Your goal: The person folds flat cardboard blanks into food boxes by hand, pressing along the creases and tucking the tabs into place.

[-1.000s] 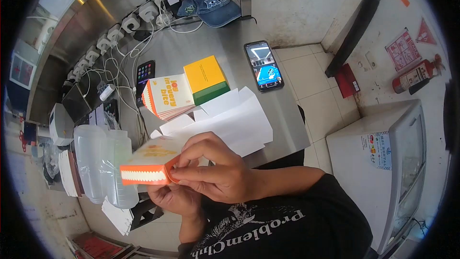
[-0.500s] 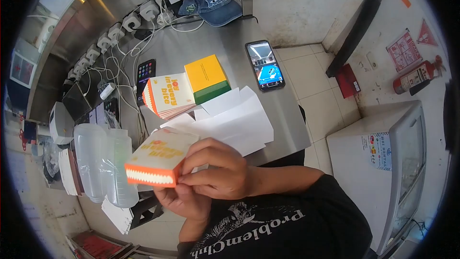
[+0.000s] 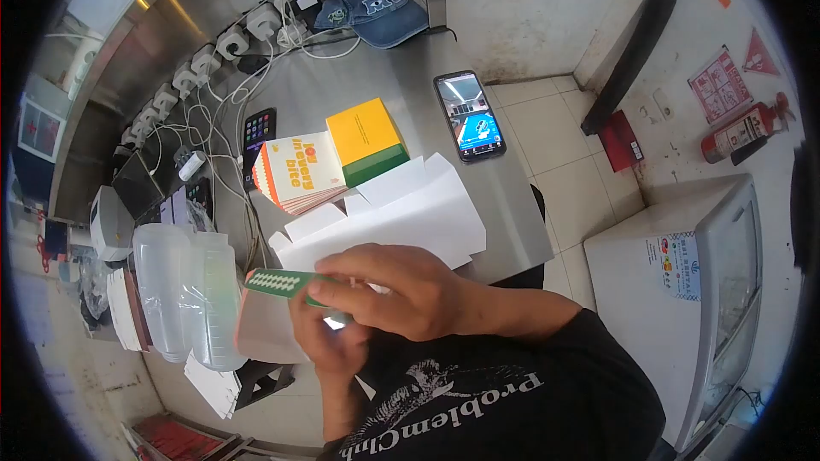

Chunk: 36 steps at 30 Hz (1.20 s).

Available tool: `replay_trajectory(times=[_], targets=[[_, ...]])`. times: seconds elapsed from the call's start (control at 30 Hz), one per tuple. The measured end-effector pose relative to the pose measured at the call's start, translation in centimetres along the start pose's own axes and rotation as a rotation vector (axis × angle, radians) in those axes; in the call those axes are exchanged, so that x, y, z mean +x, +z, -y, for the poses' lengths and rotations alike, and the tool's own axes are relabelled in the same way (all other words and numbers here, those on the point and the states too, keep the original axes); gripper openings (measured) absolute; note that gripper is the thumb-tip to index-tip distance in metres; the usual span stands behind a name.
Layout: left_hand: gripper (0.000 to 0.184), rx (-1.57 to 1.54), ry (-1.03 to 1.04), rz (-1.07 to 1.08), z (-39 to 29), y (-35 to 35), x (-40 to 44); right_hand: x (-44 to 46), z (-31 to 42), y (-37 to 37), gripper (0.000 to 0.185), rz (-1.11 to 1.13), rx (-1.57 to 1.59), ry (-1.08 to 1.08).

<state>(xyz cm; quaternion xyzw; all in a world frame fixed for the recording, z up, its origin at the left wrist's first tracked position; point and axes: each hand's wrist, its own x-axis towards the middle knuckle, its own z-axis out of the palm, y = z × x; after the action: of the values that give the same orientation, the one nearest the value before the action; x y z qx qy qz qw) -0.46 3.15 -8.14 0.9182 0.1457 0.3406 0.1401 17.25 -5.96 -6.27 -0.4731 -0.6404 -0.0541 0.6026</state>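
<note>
A small carton (image 3: 266, 324) is tilted in front of my shirt, with its green edge strip and white tooth pattern on top and a pale panel below. My right hand (image 3: 401, 290) reaches in from the right and pinches the strip's near end. Beneath it, my left hand (image 3: 329, 333) grips the carton's right end, its fingers partly hidden. Behind my hands lie flat white die-cut sheets (image 3: 401, 222) on the steel table. Past them, a stack of printed cartons (image 3: 299, 171) touches a yellow and green box (image 3: 367, 141).
A lit phone (image 3: 470, 115) lies near the table's right edge (image 3: 525, 230). Cables and chargers (image 3: 205, 64) run along the back left, beside a blue cap (image 3: 376, 13). Clear plastic containers (image 3: 184, 299) stand at the left. A white freezer (image 3: 658, 265) is at the right.
The carton has been turned over in my hands: its orange edge and printed face have given way to a green edge and pale panel. My right hand has shifted slightly over the top.
</note>
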Motion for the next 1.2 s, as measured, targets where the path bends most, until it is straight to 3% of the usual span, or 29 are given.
replay_trajectory(times=[0.1,0.23,0.27,0.37,0.5,0.73,0.8,0.97,1.1,1.2], targets=[[0.059,-0.97,-0.634,-0.518,-0.5,0.5,-0.1,-0.2,0.5,0.2,0.031,0.027,0.003,-0.027],[0.049,-1.29,-0.706,-0.38,0.7,-2.2,-0.1,-0.6,1.2,0.8,0.027,0.023,-0.108,-0.174],[0.05,-1.002,-0.735,-0.526,0.9,-1.2,-0.2,-0.5,1.3,0.9,0.027,0.016,-0.071,-0.17],[0.053,-1.277,-0.76,-0.446,-2.2,-1.6,2.4,-0.7,1.4,1.0,0.025,-0.013,-0.1,-0.156],[0.053,-1.273,-0.764,-0.483,-3.3,-0.9,1.9,-0.7,1.3,0.8,0.026,-0.024,-0.196,-0.131],[0.032,-1.026,-0.621,-0.503,-1.7,0.0,-1.0,-1.2,0.4,1.1,0.031,-0.076,-0.054,-0.063],[0.029,-0.944,-0.55,-0.519,-1.6,0.1,-1.2,-0.8,0.6,0.4,0.029,0.007,-0.122,-0.046],[0.033,-0.664,-0.461,-0.421,-1.4,-0.3,-1.4,-0.7,0.4,0.2,0.029,0.063,-0.116,-0.029],[0.031,-0.798,-0.449,-0.409,-1.0,-0.1,-1.6,-0.7,0.1,0.1,0.031,0.103,0.021,0.109],[0.032,-0.789,-0.603,-0.27,-1.1,-0.3,-1.7,-0.9,0.1,0.6,0.033,0.033,0.077,0.204]])
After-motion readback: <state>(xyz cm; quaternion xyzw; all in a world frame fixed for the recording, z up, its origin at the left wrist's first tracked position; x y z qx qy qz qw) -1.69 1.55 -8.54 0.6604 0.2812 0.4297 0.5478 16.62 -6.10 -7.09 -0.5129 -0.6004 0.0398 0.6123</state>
